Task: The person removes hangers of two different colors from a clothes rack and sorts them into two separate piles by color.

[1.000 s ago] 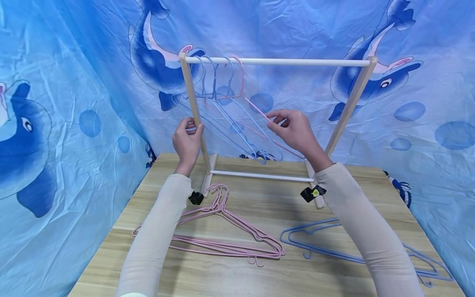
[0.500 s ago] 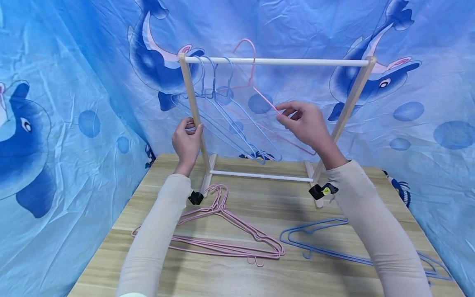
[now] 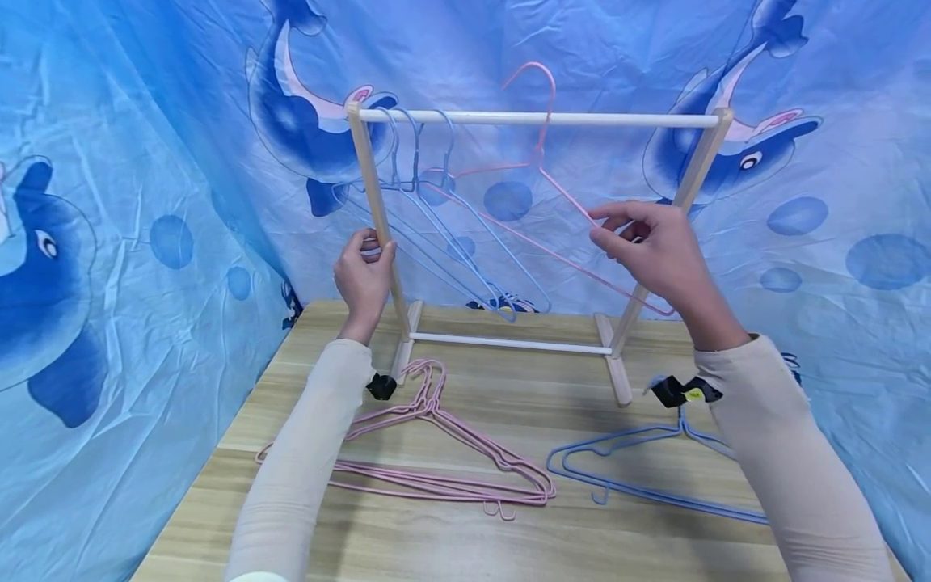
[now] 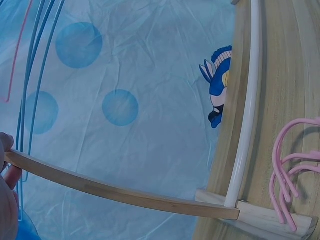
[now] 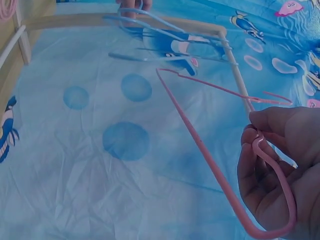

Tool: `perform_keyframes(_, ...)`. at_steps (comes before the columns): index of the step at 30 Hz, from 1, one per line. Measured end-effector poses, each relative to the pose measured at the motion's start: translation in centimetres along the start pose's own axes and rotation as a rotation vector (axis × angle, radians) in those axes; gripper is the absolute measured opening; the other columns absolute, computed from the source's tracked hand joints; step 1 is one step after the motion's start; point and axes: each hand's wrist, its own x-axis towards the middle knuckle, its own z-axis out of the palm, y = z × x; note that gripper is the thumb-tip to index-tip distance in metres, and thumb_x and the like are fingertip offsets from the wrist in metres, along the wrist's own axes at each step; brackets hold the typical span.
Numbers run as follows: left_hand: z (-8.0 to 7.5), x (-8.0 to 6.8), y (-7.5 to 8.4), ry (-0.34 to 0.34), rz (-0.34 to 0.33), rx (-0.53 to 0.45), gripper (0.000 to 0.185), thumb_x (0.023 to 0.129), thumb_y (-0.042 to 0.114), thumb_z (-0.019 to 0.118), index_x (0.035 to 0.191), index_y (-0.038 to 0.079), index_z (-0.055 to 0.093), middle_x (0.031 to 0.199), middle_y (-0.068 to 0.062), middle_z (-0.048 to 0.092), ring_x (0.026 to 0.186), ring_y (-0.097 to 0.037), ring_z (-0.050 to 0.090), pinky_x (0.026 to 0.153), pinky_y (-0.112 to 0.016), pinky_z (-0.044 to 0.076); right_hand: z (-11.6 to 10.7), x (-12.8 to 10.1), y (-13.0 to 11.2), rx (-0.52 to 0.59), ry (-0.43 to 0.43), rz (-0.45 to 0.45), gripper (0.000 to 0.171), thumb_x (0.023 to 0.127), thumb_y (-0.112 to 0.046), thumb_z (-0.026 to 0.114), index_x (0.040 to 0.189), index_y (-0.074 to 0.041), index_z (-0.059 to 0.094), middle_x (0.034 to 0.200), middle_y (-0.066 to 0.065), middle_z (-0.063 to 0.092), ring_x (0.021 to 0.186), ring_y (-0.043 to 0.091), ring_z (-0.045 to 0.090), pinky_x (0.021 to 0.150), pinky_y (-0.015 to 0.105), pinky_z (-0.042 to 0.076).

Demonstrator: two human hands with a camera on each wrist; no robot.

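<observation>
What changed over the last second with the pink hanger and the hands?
The right hand, pinching the pink hanger, lifted it off the rail and carried it rightward; its hook now stands above the rail. The left hand kept gripping the left post. The blue hangers stayed hung.

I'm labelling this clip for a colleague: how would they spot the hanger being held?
Find the wooden rack on the table. Above its white top rail a pink hanger is raised, pinched by the right hand. Alone among the rack's blue hangers, it is pink and off the rail.
</observation>
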Motion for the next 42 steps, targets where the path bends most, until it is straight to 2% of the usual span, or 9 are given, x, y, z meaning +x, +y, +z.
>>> perform_keyframes(6, -0.1, 0.0, 0.1, -0.002, 0.001, -0.004, 0.028, 0.093, 0.024, 0.077, 0.112, 0.004, 0.073, 0.104, -0.013, 0.076, 0.089, -0.027, 0.076, 0.082, -0.040, 0.062, -1.0, -1.7, 0.9, -0.008, -0.011, 0.004, 0.026, 0.099, -0.022, 0.070, 0.121, -0.012, 0.075, 0.089, 0.008, 0.070, 0.065, 0.010, 0.062, 0.057, 0.016, 0.049)
perform_keyframes(14, -0.1, -0.1, -0.1, -0.008, 0.013, -0.009, 0.029, 0.092, 0.024, 0.078, 0.111, 0.004, 0.072, 0.104, -0.014, 0.076, 0.088, -0.028, 0.076, 0.082, -0.041, 0.062, -1.0, -3.8, 2.5, -0.030, -0.040, 0.017, 0.025, 0.098, -0.019, 0.070, 0.121, -0.010, 0.075, 0.091, 0.011, 0.072, 0.066, 0.007, 0.061, 0.057, 0.015, 0.048)
perform_keyframes(24, 0.0, 0.0, -0.1, -0.015, 0.009, 0.001, 0.029, 0.093, 0.026, 0.078, 0.112, 0.005, 0.072, 0.104, -0.013, 0.076, 0.088, -0.026, 0.076, 0.081, -0.039, 0.062, -0.2, -6.4, 5.0, -0.027, -0.048, 0.005, 0.023, 0.097, -0.014, 0.071, 0.119, -0.007, 0.076, 0.087, 0.010, 0.072, 0.061, 0.008, 0.062, 0.051, 0.017, 0.047)
perform_keyframes(29, 0.0, 0.0, -0.1, -0.016, 0.009, -0.004, 0.029, 0.093, 0.026, 0.077, 0.112, 0.004, 0.072, 0.105, -0.014, 0.076, 0.089, -0.027, 0.076, 0.082, -0.039, 0.062, 0.4, -7.3, 6.1, -0.025, -0.063, 0.016, 0.021, 0.097, -0.013, 0.071, 0.117, -0.006, 0.076, 0.086, 0.010, 0.072, 0.062, 0.006, 0.062, 0.052, 0.018, 0.050)
perform_keyframes(35, 0.0, 0.1, -0.2, -0.018, 0.008, -0.009, 0.029, 0.093, 0.026, 0.078, 0.112, 0.005, 0.072, 0.105, -0.013, 0.076, 0.089, -0.026, 0.076, 0.083, -0.039, 0.062, 1.1, -8.5, 7.3, -0.041, -0.081, 0.031, 0.021, 0.098, -0.014, 0.071, 0.117, -0.008, 0.076, 0.088, 0.008, 0.072, 0.062, 0.008, 0.060, 0.050, 0.020, 0.047)
perform_keyframes(42, 0.0, 0.1, -0.3, -0.009, 0.013, -0.006, 0.029, 0.093, 0.025, 0.078, 0.111, 0.004, 0.072, 0.104, -0.014, 0.076, 0.088, -0.027, 0.076, 0.082, -0.039, 0.062, 2.5, -9.8, 8.5, 0.004, -0.112, 0.041, 0.019, 0.098, -0.014, 0.070, 0.115, -0.009, 0.077, 0.085, 0.007, 0.073, 0.059, 0.010, 0.062, 0.051, 0.022, 0.050)
